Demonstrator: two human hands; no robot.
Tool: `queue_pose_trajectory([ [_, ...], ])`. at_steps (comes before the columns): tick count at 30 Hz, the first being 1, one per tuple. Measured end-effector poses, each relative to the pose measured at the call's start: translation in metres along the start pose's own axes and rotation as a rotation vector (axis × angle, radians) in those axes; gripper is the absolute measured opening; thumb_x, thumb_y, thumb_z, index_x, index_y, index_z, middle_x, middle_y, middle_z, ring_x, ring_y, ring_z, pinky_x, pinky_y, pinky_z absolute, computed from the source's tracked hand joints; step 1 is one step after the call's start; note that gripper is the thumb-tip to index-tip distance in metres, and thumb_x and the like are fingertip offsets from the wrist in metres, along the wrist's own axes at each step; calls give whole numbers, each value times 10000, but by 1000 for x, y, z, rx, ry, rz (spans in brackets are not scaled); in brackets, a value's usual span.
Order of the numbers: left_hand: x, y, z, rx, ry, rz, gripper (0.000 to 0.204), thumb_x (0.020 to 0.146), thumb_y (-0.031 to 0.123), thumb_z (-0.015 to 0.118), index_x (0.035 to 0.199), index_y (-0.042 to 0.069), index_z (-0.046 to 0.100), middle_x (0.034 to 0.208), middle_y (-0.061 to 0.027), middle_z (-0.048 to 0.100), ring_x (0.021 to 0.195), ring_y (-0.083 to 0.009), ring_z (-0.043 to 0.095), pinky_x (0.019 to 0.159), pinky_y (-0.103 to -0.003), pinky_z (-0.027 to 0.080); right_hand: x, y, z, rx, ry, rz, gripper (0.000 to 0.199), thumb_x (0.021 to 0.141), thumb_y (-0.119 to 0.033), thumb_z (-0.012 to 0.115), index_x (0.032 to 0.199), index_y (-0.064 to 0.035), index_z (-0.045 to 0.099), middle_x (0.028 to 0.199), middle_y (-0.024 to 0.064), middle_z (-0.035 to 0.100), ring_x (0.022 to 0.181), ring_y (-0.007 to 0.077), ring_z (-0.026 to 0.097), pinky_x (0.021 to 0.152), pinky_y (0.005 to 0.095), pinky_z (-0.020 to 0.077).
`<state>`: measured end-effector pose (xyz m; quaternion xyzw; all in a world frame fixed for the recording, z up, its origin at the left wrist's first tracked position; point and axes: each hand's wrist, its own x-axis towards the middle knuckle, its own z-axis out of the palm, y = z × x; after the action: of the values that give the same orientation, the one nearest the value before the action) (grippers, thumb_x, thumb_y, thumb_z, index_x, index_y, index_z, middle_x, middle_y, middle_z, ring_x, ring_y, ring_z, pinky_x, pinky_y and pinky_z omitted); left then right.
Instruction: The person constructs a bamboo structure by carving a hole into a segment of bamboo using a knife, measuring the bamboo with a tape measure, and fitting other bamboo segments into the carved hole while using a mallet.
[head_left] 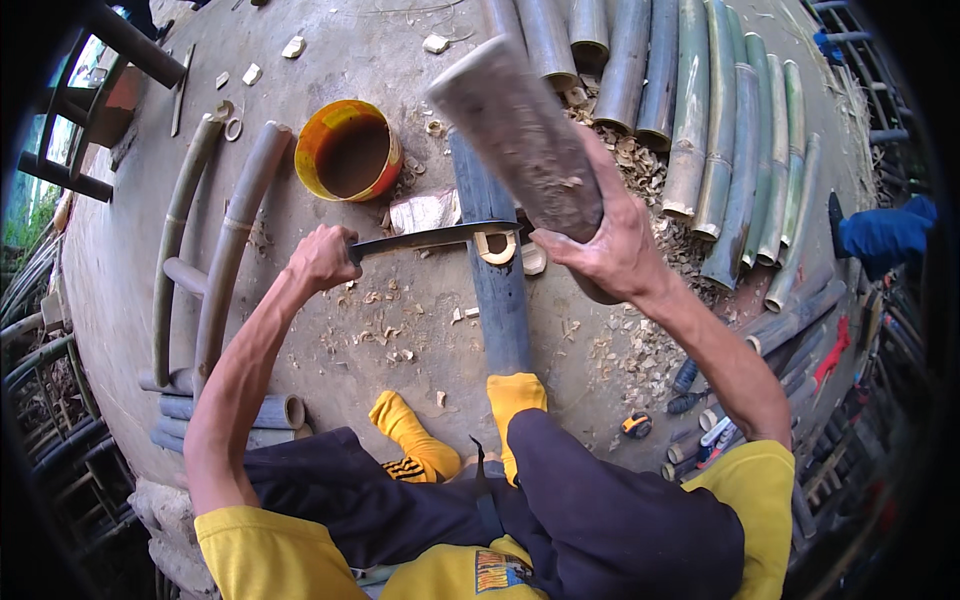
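Observation:
My left hand [325, 258] is closed round the handle of a long dark-bladed knife [420, 240]. Its blade reaches across a dark bamboo pole [502, 315] at a pale, U-shaped cut [495, 248] in the pole's upper side. In my right hand [612, 235] is a thick, worn wooden block [515, 135], raised and tilted over the pole beyond the blade. My yellow-socked foot [515, 395] rests against the pole's near end. Under the pole, beside the blade, sits a pale wood block [424, 212].
A yellow-red bucket [388, 180] of brown liquid stands left of the pole. Bamboo lengths [690, 130] lie at the far right, with wood chips [640, 165] near them. A joined bamboo frame [235, 230] is at left. A tape measure [636, 426] lies at the near right.

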<state>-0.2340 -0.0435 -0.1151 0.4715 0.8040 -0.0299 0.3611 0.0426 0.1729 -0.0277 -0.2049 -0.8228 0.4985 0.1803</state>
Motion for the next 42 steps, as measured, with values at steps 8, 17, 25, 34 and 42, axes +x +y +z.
queue_pose_trajectory([
  [8, -23, -20, 39, 147, 444, 156, 227, 649, 110, 625, 865, 87, 560, 635, -119, 571, 585, -339, 590, 547, -442, 469, -13, 12, -14, -337, -443, 350, 927, 658, -275, 739, 1418, -180, 217, 1139, 262, 568, 1001, 409, 589, 906, 463, 485],
  [17, -45, 5, 66, 245, 631, 272, 208, 682, 73, 631, 853, 69, 514, 844, -94, 516, 824, -254, 547, 715, -373, 417, -72, 33, -37, -300, 80, 140, 920, 672, -190, 748, 1420, -110, 219, 1253, 247, 509, 1065, 364, 579, 918, 431, 490],
  [25, -31, -2, 68, 352, 580, 264, 246, 659, 47, 610, 874, 80, 494, 810, -67, 519, 796, -235, 549, 681, -379, 394, -118, 40, -3, -274, 30, 99, 902, 659, -229, 782, 1377, -21, 277, 1178, 258, 536, 944, 395, 618, 798, 445, 544],
  [34, -14, 9, 51, 341, 423, 234, 264, 661, 50, 619, 887, 66, 484, 765, -93, 574, 724, -270, 590, 636, -409, 443, -103, 99, 26, -415, -224, 6, 925, 610, -266, 785, 1385, -148, 294, 1082, 203, 546, 888, 385, 600, 752, 402, 543],
  [42, -25, 46, 76, -1108, 500, -245, 253, 643, 150, 655, 787, -37, 560, 588, -73, 581, 505, -145, 561, 488, -285, 483, -178, 74, 29, -213, 258, 557, 837, 709, -198, 735, 1400, -90, 275, 1206, 224, 522, 1053, 333, 566, 894, 403, 482],
])
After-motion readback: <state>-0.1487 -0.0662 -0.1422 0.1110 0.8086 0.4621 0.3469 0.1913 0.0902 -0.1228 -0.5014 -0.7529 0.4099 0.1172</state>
